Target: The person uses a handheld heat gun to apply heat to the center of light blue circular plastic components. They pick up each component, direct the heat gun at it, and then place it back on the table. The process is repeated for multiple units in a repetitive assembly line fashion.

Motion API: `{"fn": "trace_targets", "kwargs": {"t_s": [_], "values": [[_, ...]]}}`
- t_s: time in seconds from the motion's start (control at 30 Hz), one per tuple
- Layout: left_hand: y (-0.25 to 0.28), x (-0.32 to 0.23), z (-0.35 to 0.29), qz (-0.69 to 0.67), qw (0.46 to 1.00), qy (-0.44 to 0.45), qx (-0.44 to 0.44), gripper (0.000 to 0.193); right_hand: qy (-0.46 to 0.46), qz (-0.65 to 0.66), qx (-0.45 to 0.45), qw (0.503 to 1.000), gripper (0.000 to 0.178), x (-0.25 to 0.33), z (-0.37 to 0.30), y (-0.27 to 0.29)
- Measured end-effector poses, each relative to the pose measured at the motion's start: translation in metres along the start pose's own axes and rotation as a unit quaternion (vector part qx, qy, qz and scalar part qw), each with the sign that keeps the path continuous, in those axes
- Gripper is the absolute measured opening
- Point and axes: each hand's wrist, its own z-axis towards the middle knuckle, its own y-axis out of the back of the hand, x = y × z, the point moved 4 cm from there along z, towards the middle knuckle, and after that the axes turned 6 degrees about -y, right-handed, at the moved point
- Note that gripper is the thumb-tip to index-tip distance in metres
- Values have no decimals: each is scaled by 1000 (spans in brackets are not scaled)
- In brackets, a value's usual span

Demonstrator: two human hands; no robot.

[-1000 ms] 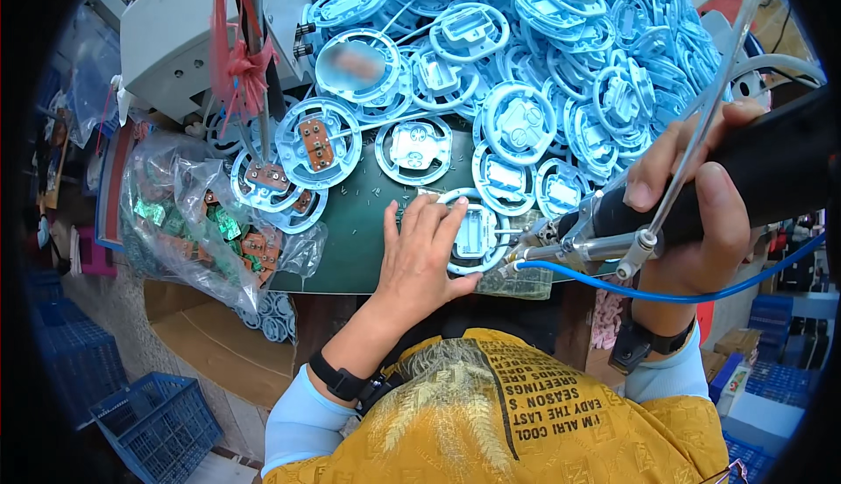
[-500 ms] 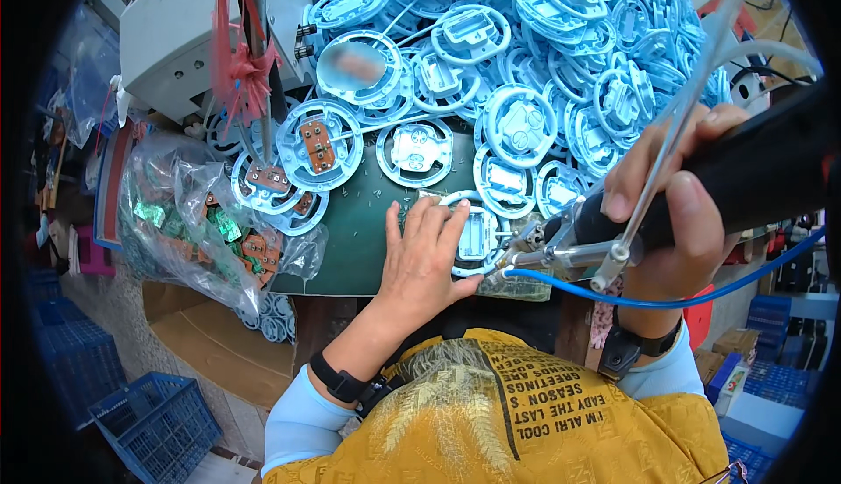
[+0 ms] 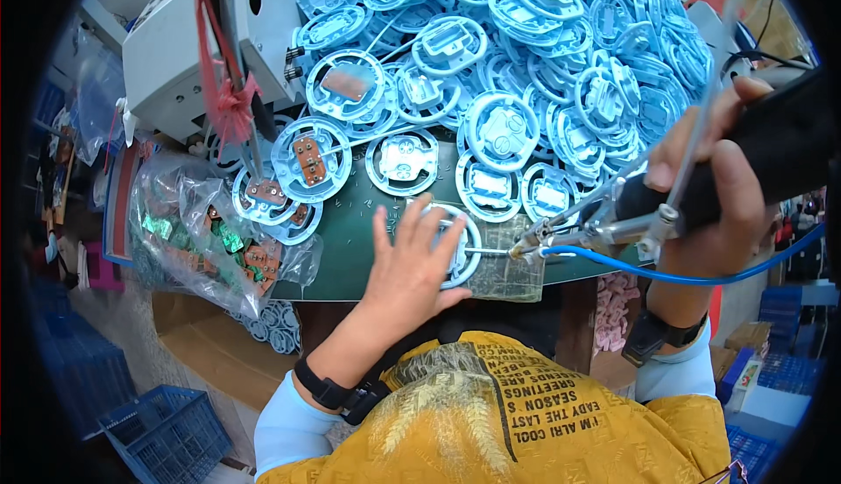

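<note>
head: right hand [image 3: 736,199] grips a tool [image 3: 788,147] (thick, black)

- Workshop, small-parts assembly
- Dark green flat-topped workbench [image 3: 343,265], large heap of light-blue round plastic frames [image 3: 604,94] on it
- Black cylindrical handheld tool [image 3: 780,155], bright-blue flexible hose [image 3: 692,276] at its metal nose
- Clear plastic bag [image 3: 166,261] of brown and green circuit boards [image 3: 263,261]
- Blue rectangular plastic lattice crate [image 3: 166,436] at floor level

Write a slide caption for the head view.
Left hand on a blue ring part, right hand holding a black tool, near a heap of blue parts.
</note>
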Motion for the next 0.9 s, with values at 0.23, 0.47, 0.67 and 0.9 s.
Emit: {"fn": "trace_targets", "kwargs": {"t_s": [0.23,0.47,0.67,0.9], "values": [[-36,-9,-2,-21,994,-87,-56,33,-13,-5,-5,1000,49,-18,-4,-15],[-35,-8,-2,-46,991,-102,-69,25,-44,26,-15,999,48,-27,-12,-28],[-33,-8,-1,-55,991,-93,-72,25,-64,66,-34,995,41,-37,-17,-32],[-32,-8,1,-41,992,-107,-60,31,-49,42,-16,998,43,-36,-19,-41]]}}
